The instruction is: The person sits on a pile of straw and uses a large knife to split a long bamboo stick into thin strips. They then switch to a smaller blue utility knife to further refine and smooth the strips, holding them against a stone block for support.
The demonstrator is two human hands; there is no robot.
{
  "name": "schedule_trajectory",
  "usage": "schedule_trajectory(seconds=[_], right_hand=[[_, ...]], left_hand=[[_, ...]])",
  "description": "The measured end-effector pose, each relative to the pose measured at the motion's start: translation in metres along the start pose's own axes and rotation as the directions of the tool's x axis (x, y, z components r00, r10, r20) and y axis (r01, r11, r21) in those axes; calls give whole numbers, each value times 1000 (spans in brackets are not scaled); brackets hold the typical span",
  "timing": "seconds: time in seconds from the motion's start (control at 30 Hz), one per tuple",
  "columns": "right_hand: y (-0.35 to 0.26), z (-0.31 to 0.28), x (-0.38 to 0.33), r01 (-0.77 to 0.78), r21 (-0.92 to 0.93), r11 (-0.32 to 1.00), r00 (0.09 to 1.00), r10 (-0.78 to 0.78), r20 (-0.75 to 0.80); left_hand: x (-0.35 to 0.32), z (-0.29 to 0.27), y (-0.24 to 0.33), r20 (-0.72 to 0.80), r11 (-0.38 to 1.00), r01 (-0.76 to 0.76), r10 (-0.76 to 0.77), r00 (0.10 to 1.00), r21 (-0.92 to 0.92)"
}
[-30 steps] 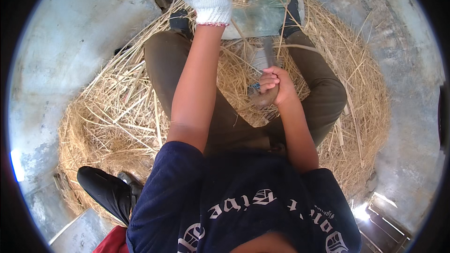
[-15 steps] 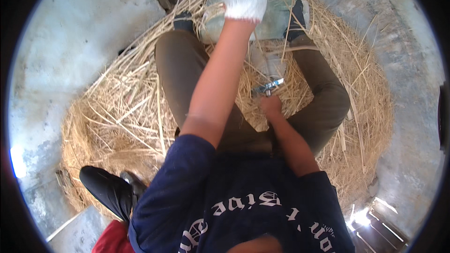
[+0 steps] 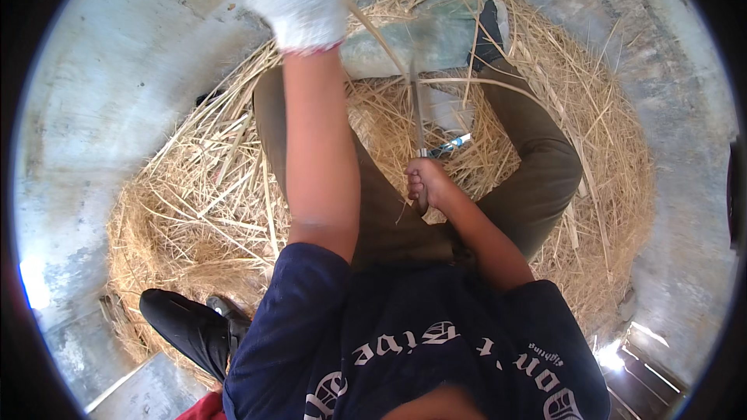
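Note:
My right hand [image 3: 429,182] is closed round the handle of a knife [image 3: 419,120], its long thin blade pointing away from me between my legs. At the far edge, my left hand [image 3: 288,0] wears a white knitted glove with a red cuff. A pale strip [image 3: 373,31], like split bamboo, runs from the glove toward the blade's tip, and the hand appears closed on it. The fingers are partly cut off by the frame edge. Beyond the knife lies a pale green bundle or sack [image 3: 443,39]. A small blue and silver object [image 3: 453,144] sits just right of the knife handle.
Straw-like shavings and strips [image 3: 210,187] cover the floor round my legs. A curved grey wall [image 3: 101,109] rises on the left and another [image 3: 685,148] on the right. Another person's dark-trousered leg [image 3: 187,327] reaches in at the lower left.
My left hand has moved left and nearer, and the strip has shifted with it. My right hand has moved slightly left, and the knife blade now shows pointing away from me.

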State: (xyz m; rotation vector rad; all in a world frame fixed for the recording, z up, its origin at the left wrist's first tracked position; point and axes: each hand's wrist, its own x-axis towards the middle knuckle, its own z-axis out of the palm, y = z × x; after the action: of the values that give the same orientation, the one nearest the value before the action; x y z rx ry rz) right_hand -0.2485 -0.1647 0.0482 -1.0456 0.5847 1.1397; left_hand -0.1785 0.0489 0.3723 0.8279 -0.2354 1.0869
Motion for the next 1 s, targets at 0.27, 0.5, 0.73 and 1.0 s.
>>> schedule_trajectory(seconds=[0.27,0.5,0.73,1.0], right_hand=[[-84,22,-96,382,357,852,709,-518,479],[-130,24,-135,714,-194,672,693,-719,59],[-271,112,-202,941,-323,101,142,-984,107],[-231,79,17,861,-504,76,123,-990,61]], left_hand=[[26,-55,6,-285,866,-39,206,936,499],[77,-113,-71,219,977,-109,149,964,-186],[103,-31,-123,-101,770,-429,531,842,472],[100,-20,-139,92,489,-287,384,919,824]])
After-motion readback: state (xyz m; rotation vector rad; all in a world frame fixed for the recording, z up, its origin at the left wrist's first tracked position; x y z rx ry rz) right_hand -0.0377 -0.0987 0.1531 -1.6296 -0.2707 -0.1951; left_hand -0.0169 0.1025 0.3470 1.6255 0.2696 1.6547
